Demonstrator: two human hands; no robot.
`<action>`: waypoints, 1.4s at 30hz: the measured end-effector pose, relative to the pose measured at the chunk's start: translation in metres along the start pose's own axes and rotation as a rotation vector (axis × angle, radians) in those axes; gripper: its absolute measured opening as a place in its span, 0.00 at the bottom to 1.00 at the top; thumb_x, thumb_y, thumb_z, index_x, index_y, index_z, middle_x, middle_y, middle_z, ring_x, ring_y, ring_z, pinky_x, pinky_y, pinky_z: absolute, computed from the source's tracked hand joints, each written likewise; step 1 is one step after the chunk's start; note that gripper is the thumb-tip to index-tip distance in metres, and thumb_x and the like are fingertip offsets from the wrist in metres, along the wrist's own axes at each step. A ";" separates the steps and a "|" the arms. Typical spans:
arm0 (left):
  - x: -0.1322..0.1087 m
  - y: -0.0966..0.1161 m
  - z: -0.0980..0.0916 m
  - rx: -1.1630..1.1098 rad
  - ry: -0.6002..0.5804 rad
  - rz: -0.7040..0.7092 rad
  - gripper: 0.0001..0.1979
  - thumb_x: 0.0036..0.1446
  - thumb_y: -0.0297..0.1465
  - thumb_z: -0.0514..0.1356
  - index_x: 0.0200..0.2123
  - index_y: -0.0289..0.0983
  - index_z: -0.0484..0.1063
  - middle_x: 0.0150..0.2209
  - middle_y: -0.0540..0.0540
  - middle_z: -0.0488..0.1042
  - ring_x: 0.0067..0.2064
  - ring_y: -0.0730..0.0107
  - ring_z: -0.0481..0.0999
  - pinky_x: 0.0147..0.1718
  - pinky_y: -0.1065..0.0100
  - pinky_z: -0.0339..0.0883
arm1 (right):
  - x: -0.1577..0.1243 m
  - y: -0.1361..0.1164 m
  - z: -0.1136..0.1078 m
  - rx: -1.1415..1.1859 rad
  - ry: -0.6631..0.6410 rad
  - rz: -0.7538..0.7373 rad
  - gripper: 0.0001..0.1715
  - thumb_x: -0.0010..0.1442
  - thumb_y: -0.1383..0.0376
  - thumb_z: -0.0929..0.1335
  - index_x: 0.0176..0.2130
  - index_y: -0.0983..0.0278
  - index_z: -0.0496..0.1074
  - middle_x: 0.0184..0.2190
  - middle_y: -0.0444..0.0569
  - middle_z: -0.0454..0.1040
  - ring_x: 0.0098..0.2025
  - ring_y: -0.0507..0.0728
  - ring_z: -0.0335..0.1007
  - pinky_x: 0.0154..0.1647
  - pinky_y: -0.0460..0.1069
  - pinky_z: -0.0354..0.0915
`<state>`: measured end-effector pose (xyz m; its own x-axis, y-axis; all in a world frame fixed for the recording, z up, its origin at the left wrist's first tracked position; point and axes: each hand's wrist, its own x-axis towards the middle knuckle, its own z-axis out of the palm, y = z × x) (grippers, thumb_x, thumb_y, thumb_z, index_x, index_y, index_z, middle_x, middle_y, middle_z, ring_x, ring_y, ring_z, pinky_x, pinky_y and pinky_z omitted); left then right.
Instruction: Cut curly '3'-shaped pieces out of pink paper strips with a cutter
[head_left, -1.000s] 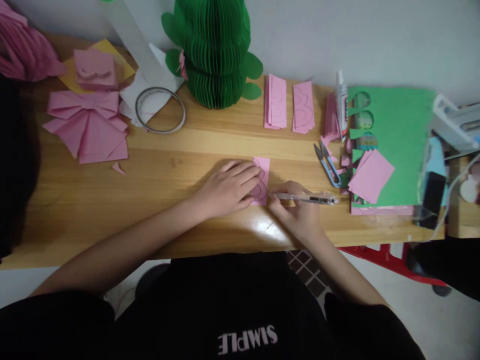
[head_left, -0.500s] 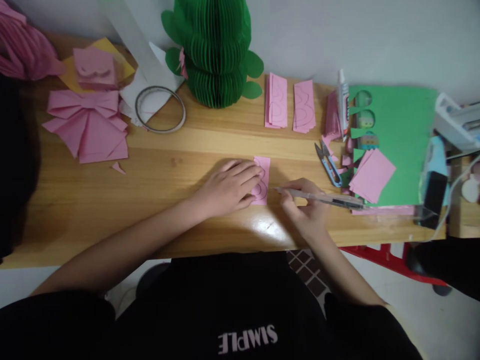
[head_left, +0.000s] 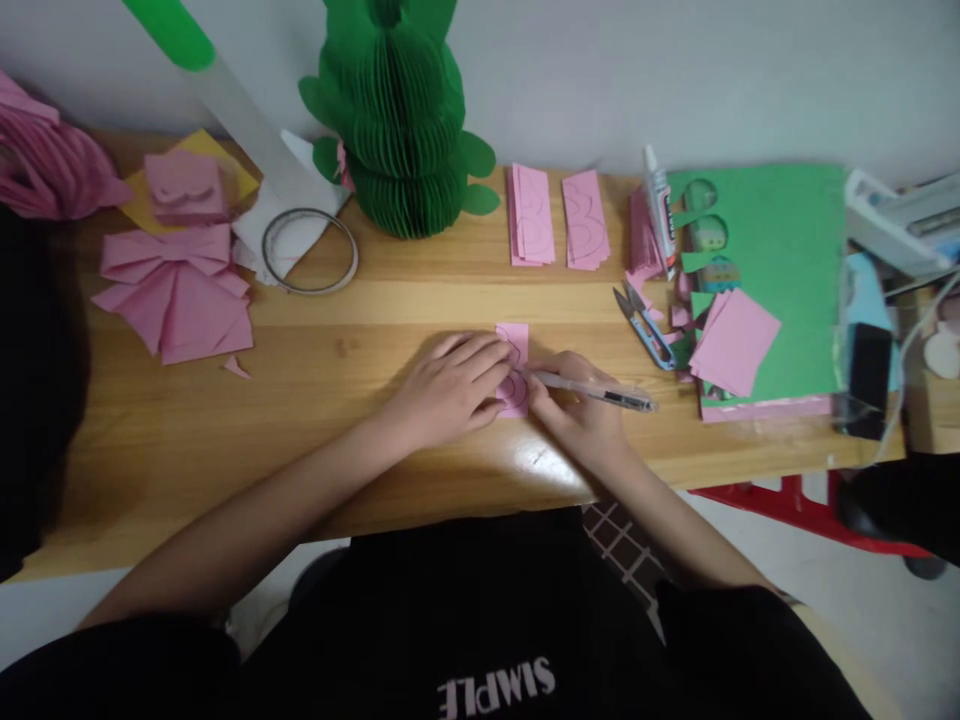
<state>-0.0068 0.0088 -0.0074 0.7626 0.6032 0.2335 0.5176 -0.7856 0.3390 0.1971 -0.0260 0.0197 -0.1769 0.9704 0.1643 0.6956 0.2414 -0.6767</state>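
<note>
A small pink paper strip (head_left: 514, 405) with curved pen lines lies on the wooden table in front of me. My left hand (head_left: 459, 388) rests on its left side, fingers stretched out and pressing it flat. My right hand (head_left: 581, 410) is closed around a clear pen (head_left: 592, 388), whose tip meets the strip near its middle. Behind the strip, two small stacks of pink paper, the left stack (head_left: 531, 215) and the right stack (head_left: 586, 220), carry similar curved outlines.
A green honeycomb paper figure (head_left: 409, 130) stands at the back. Left are a tape roll (head_left: 309, 285) and a folded pink paper bow (head_left: 176, 290). To the right lie thread snips (head_left: 645, 328), a glue tube (head_left: 660, 212), pink squares (head_left: 735, 342), green sheets (head_left: 802, 280) and a black phone (head_left: 870, 380).
My right hand has moved left with the pen, bringing its tip from beside the paper strip onto it. My left hand stays on the strip. The camera view has shifted a little.
</note>
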 end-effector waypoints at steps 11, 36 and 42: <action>0.000 0.000 -0.003 -0.005 0.004 0.037 0.09 0.66 0.32 0.58 0.42 0.41 0.79 0.56 0.39 0.73 0.61 0.53 0.69 0.58 0.52 0.64 | 0.001 0.002 -0.001 -0.028 -0.019 -0.016 0.07 0.62 0.64 0.68 0.38 0.62 0.77 0.32 0.49 0.81 0.34 0.58 0.78 0.35 0.51 0.71; 0.000 0.000 -0.002 0.000 0.017 0.047 0.09 0.65 0.29 0.59 0.45 0.42 0.79 0.56 0.38 0.72 0.60 0.50 0.70 0.58 0.50 0.63 | -0.014 -0.006 -0.011 -0.099 -0.029 0.031 0.07 0.62 0.62 0.68 0.34 0.60 0.76 0.29 0.47 0.79 0.30 0.56 0.76 0.31 0.50 0.70; 0.000 0.000 -0.003 -0.011 -0.002 0.037 0.08 0.65 0.30 0.59 0.44 0.42 0.78 0.57 0.39 0.72 0.61 0.51 0.69 0.58 0.51 0.62 | -0.016 -0.006 -0.011 -0.057 -0.040 0.034 0.05 0.60 0.64 0.68 0.33 0.60 0.75 0.27 0.46 0.78 0.30 0.56 0.75 0.32 0.50 0.71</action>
<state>-0.0077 0.0090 -0.0041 0.7823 0.5731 0.2440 0.4844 -0.8060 0.3401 0.2035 -0.0432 0.0286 -0.1792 0.9774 0.1121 0.7403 0.2090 -0.6390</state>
